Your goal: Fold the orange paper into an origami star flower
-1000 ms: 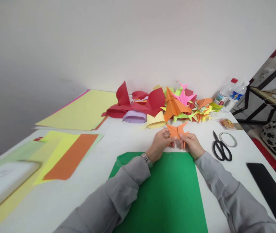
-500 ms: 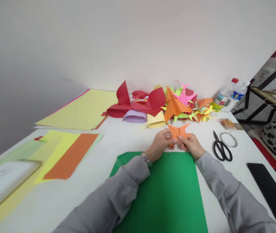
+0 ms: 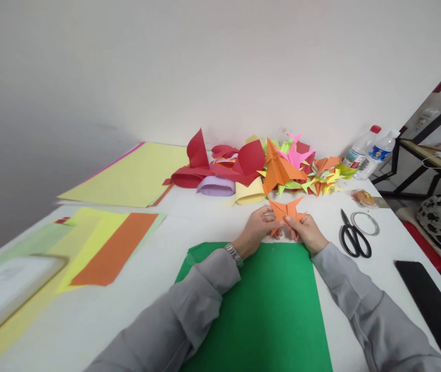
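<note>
An orange folded-paper figure (image 3: 287, 209) with pointed tips is held between both hands, just beyond the far edge of a green sheet (image 3: 270, 305). My left hand (image 3: 257, 230) pinches its left side, thumb on top and fingers curled beneath. My right hand (image 3: 307, 232) grips the right side the same way, its thumb pressed near the figure's middle. The undersides of the fingers are partly hidden by the paper. Behind the hands lies a pile of folded paper pieces, including a larger orange one (image 3: 278, 168) and a pink one (image 3: 294, 155).
Red paper shapes (image 3: 243, 163) and a pale yellow paper loop (image 3: 250, 192) sit by the wall. Scissors (image 3: 354, 237), a tape roll (image 3: 365, 223) and a black flat object (image 3: 433, 310) are at right. Two bottles (image 3: 379, 150) stand behind. Coloured sheets (image 3: 115, 248) and a white box-like object (image 3: 11, 294) lie left.
</note>
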A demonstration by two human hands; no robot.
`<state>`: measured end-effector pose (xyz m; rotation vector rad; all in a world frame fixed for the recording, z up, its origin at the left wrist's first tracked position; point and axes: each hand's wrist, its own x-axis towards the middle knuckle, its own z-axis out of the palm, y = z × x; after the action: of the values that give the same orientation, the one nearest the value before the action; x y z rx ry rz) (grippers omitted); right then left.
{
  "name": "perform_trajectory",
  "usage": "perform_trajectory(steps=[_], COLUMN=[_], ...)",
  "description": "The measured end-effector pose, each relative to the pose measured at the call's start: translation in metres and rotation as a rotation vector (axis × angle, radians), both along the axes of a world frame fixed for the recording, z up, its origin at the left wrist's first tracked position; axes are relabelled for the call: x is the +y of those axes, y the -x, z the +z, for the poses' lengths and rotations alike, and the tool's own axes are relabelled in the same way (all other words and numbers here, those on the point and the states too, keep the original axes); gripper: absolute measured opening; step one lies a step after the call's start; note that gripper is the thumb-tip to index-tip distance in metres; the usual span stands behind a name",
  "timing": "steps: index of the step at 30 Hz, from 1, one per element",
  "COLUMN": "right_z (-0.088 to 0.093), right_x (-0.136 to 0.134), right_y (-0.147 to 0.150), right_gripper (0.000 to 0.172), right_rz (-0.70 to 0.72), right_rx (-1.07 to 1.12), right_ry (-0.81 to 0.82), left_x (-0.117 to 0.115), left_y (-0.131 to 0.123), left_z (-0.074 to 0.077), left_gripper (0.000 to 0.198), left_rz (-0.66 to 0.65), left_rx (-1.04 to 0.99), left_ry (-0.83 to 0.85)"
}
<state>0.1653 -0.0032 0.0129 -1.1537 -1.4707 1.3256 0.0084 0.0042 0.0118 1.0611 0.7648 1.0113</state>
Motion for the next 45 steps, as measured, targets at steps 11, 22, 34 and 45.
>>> perform_trajectory(steps=[11,22,34,45], right_z=[-0.006,-0.001,-0.007,-0.012], right_x=[0.003,0.001,0.003,0.002], right_y=[0.000,0.002,0.003,0.002], right_gripper=[0.053,0.049,0.048,0.048], right_rz=[-0.075,-0.095,-0.018,-0.084], right_rx=[0.067,0.097,0.060,0.042], right_ry=[0.118,0.188,0.123,0.037], left_x=[0.000,-0.002,-0.001,0.000], left_y=[0.000,-0.001,-0.002,-0.002], left_z=[-0.002,0.004,0.005,-0.002], left_gripper=[0.037,0.044,0.035,0.042], left_rz=[0.048,0.059,0.050,0.012], left_rx=[-0.015,-0.001,0.023,0.014], left_ry=[0.000,0.047,0.025,-0.020])
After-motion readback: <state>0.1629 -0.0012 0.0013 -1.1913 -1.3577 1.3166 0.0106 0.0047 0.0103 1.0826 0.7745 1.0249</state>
